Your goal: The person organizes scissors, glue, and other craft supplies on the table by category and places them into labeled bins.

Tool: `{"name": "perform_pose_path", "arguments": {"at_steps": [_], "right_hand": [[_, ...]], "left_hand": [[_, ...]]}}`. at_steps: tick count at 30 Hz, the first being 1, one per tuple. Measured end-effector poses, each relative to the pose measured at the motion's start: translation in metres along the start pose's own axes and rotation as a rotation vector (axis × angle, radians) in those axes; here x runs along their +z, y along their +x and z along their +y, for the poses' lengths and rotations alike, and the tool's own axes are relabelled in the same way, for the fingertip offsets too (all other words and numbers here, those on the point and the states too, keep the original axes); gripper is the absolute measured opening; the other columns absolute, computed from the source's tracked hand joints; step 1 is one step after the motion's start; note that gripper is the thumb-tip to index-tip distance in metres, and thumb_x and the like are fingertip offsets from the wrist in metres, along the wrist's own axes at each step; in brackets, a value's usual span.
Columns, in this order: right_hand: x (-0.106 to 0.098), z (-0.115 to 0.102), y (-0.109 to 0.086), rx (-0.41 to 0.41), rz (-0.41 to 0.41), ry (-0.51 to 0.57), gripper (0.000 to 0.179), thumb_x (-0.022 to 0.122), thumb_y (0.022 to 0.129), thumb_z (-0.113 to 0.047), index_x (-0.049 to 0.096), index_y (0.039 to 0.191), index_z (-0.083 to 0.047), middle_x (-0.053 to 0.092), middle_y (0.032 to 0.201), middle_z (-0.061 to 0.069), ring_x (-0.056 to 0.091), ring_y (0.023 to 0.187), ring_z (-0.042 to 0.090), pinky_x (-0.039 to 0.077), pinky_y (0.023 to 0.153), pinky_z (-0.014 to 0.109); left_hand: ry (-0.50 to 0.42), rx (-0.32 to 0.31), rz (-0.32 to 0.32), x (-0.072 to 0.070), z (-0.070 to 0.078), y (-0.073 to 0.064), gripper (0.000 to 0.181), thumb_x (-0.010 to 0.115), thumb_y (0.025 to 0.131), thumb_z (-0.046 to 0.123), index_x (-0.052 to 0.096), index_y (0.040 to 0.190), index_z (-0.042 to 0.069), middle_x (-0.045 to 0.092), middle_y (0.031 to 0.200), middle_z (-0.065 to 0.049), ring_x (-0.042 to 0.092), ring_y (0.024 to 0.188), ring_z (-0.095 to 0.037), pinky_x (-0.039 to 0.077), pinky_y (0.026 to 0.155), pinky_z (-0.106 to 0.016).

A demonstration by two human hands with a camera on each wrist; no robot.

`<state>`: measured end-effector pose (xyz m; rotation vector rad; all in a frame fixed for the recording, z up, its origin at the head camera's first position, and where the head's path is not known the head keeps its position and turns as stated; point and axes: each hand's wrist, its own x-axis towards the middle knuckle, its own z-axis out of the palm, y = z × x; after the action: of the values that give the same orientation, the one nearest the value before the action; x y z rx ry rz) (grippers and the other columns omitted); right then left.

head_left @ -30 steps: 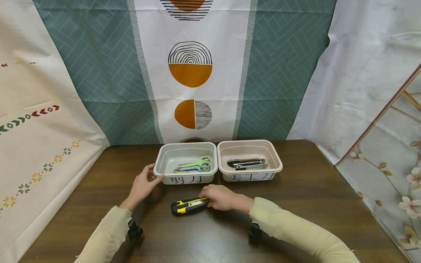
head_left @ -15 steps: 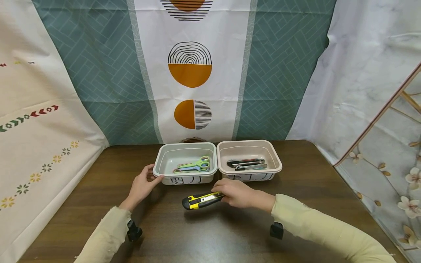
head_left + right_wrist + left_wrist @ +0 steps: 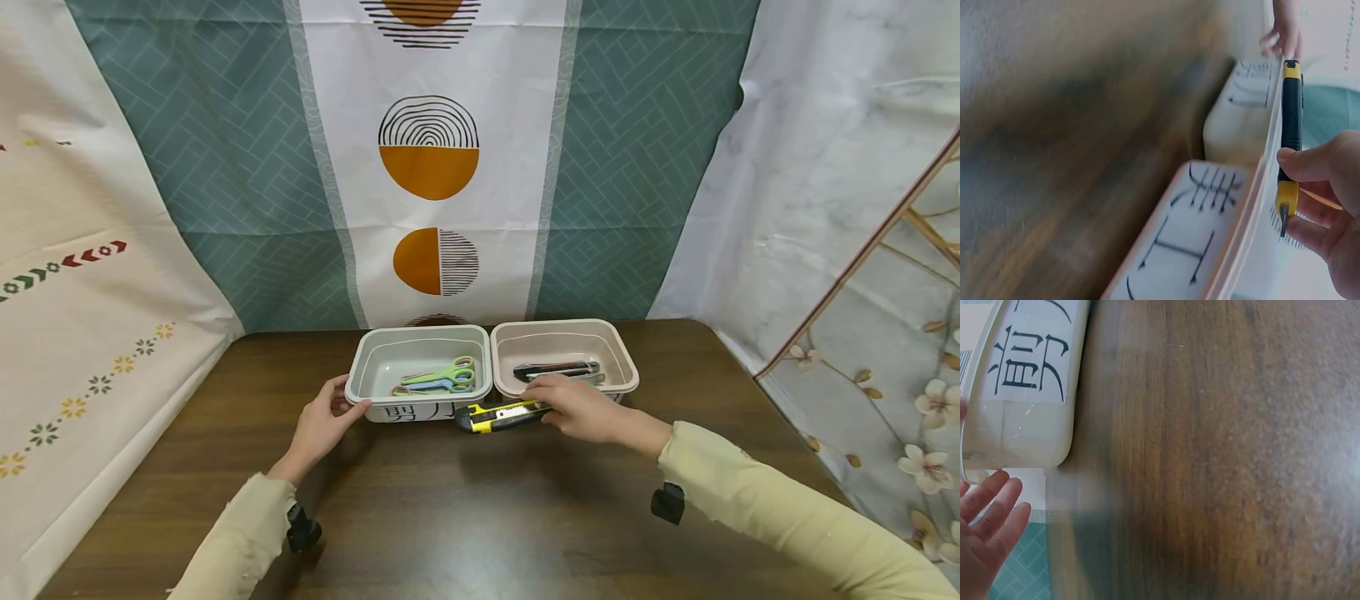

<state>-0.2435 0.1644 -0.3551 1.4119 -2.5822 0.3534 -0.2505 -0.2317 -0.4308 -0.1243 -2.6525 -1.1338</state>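
Note:
My right hand (image 3: 573, 407) pinches a large black and yellow utility knife (image 3: 498, 415) near one end. It hangs in front of the boxes, overlapping the front of the pinkish plastic box (image 3: 626, 367). In the right wrist view the thumb and fingers stand on either side of the utility knife (image 3: 1291, 119). My left hand (image 3: 321, 427) holds the front left corner of the grey-green plastic box (image 3: 360, 367), thumb at the front rim and fingers at the side. Several scissors (image 3: 442, 379) lie in that box. Smaller utility knives (image 3: 558, 368) lie in the pinkish one, partly hidden by my right hand.
Both boxes stand side by side near the back of the dark wooden table (image 3: 450, 517). Paper labels with characters are on their fronts, such as the label (image 3: 1029, 353) in the left wrist view. A patterned cloth (image 3: 427, 167) hangs behind.
My right hand has lifted the large utility knife off the table and carried it rightward and back toward the pinkish box. My left hand has stayed at the grey-green box's corner.

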Motion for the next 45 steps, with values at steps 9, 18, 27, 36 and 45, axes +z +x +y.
{"name": "perform_pose_path", "arguments": {"at_steps": [9, 18, 27, 36, 45], "right_hand": [[-0.013, 0.033, -0.008, 0.031, 0.052, -0.021, 0.037, 0.065, 0.070, 0.011, 0.063, 0.106, 0.002, 0.060, 0.102, 0.009, 0.056, 0.095, 0.024, 0.044, 0.081, 0.039], [-0.025, 0.064, -0.017, 0.177, 0.023, -0.063, 0.038, 0.066, 0.075, 0.005, 0.061, 0.112, -0.001, 0.058, 0.112, 0.012, 0.055, 0.102, 0.027, 0.047, 0.076, 0.039], [-0.027, 0.087, -0.024, 0.237, 0.029, -0.087, 0.039, 0.063, 0.074, 0.010, 0.061, 0.112, 0.000, 0.057, 0.111, 0.012, 0.054, 0.101, 0.026, 0.046, 0.078, 0.040], [-0.027, 0.096, -0.029, 0.271, 0.026, -0.097, 0.038, 0.063, 0.074, 0.010, 0.061, 0.111, 0.004, 0.059, 0.110, 0.016, 0.054, 0.100, 0.032, 0.044, 0.081, 0.044], [-0.025, 0.104, -0.030, 0.271, 0.009, -0.168, 0.038, 0.067, 0.071, 0.009, 0.062, 0.108, 0.003, 0.060, 0.108, 0.015, 0.055, 0.098, 0.031, 0.045, 0.078, 0.044]], "left_hand": [[-0.003, -0.013, -0.011, 0.000, 0.001, 0.000, 0.059, 0.065, 0.083, 0.034, 0.043, 0.127, 0.002, 0.062, 0.107, -0.017, 0.060, 0.089, -0.026, 0.044, 0.070, -0.031], [0.005, -0.030, -0.009, -0.001, 0.002, -0.002, 0.059, 0.064, 0.083, 0.036, 0.043, 0.127, 0.003, 0.061, 0.107, -0.017, 0.059, 0.090, -0.026, 0.044, 0.071, -0.034], [0.003, -0.021, -0.005, 0.000, 0.002, -0.001, 0.059, 0.064, 0.083, 0.036, 0.043, 0.127, 0.003, 0.062, 0.106, -0.017, 0.060, 0.090, -0.026, 0.044, 0.071, -0.034], [-0.008, -0.008, -0.003, 0.001, 0.001, -0.002, 0.059, 0.064, 0.083, 0.034, 0.043, 0.128, 0.002, 0.062, 0.106, -0.018, 0.060, 0.090, -0.028, 0.044, 0.071, -0.034], [-0.018, -0.016, -0.004, 0.001, 0.001, -0.002, 0.059, 0.064, 0.084, 0.035, 0.042, 0.128, 0.003, 0.062, 0.106, -0.017, 0.061, 0.090, -0.026, 0.045, 0.072, -0.035]]}}
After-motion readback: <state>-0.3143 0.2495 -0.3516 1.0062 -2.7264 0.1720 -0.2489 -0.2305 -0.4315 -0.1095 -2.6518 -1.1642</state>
